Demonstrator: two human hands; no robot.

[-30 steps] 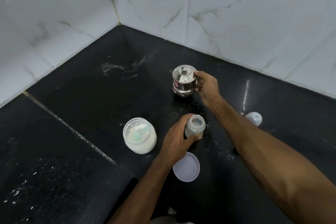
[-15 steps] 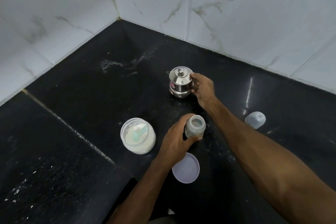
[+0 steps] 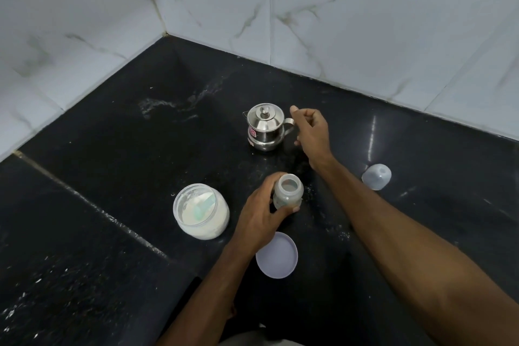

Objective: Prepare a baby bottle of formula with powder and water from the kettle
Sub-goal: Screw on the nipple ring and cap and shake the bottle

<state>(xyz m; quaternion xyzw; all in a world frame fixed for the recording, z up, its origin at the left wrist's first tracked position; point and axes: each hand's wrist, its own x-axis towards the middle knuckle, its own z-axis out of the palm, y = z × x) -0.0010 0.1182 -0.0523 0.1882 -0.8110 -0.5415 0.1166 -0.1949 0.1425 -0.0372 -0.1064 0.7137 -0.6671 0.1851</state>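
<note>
1. Baby bottle (image 3: 288, 194): a small translucent bottle stands upright and uncapped on the black stone counter (image 3: 112, 177), near the middle of the view. Its open mouth faces up; what it contains cannot be told.
2. Left hand (image 3: 262, 213): the fingers and thumb curl round the bottle's body from the left side, the thumb tip pressed on its near wall.
3. Kettle (image 3: 264, 127): a small steel kettle with a knobbed lid stands upright behind the bottle, toward the corner of the counter. Its spout points left and its loop handle points right; a red label shows on its left flank.
4. Right hand (image 3: 310, 129): it is just beside the kettle's handle, on the right. The fingers are loosely bent and hold nothing, the index finger raised above the handle. Whether any finger touches the handle cannot be told.
5. Powder jar (image 3: 200, 212): a clear, open jar of white powder stands left of the bottle, with a pale green scoop (image 3: 203, 205) lying inside it.
6. Jar lid (image 3: 276, 255): a flat round white lid lies on the counter just in front of the left hand.
7. Bottle cap (image 3: 376, 176): a translucent domed cap lies on its side, well apart to the right of the right forearm.
8. Wall tiles (image 3: 365, 22): white marbled tiles meet at the corner behind the counter.
</note>
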